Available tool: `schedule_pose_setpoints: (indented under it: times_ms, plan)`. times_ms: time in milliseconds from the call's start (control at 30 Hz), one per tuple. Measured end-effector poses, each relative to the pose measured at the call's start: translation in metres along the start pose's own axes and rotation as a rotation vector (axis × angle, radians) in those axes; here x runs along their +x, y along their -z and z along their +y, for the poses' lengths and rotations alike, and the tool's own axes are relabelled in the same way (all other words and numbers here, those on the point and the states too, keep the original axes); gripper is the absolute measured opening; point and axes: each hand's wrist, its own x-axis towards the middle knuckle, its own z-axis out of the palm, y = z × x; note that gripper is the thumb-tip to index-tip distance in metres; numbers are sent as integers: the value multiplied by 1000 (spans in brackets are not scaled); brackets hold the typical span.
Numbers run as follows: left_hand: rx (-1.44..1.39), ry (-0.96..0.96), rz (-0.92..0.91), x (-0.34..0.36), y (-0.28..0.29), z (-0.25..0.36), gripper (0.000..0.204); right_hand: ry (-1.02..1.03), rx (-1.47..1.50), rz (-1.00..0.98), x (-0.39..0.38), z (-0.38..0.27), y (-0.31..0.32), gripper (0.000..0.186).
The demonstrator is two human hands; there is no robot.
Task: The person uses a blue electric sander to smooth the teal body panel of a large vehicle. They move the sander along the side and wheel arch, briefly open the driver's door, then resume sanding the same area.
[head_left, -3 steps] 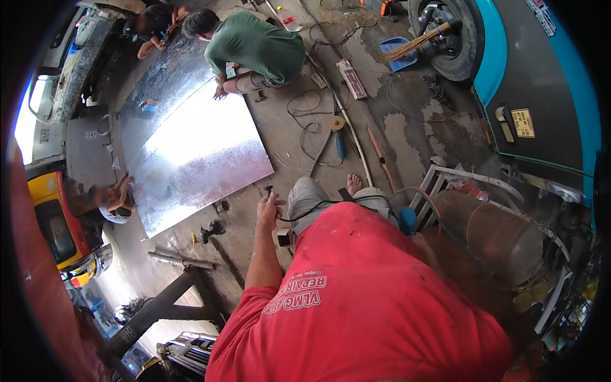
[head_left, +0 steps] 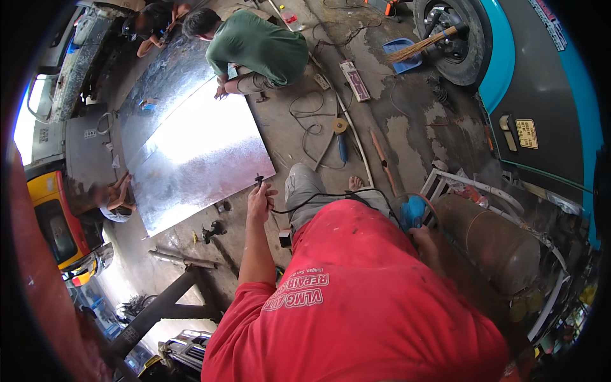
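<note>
My left hand (head_left: 259,200) is closed around a black power plug (head_left: 259,180) with its prongs end pointing away from me, near the close edge of a shiny metal sheet (head_left: 210,172). From it a black cord (head_left: 305,204) runs across my lap to the right. My right hand (head_left: 423,237), partly hidden by my red shirt, grips a blue power tool (head_left: 414,211) by my right side. Its exact kind I cannot make out.
A person in a green shirt (head_left: 261,48) crouches at the sheet's far side; two other people are at its left. An angle grinder (head_left: 341,137) lies on the floor with loose cable. A rusty cylinder (head_left: 490,235) stands at right, beside a vehicle (head_left: 541,114). A drill (head_left: 212,232) lies at left.
My left hand has moved forward and slightly left with the plug. My right hand and the blue tool have come further into view.
</note>
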Motion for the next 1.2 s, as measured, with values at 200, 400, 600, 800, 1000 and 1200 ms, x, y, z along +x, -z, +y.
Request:
schedule_pose_setpoints:
  times_ms: [200,400,600,800,1000,1200]
  plan:
    - [195,-122,-88,100,-44,130,37,83,214,77,-31,-169,-2,38]
    - [462,-156,-376,214,-138,241,29,207,342,123,-53,-310,-76,38]
    - [597,-198,-597,317,-225,326,39,377,237,212,-85,-484,-98,42]
    - [335,-34,-299,460,-300,337,35,462,18,327,10,-666,-49,35]
    - [305,151,-12,628,-398,260,34,429,338,1,262,-856,-26,23]
    - [900,-64,123,799,-535,197,37,350,505,-55,460,-907,-66,16]
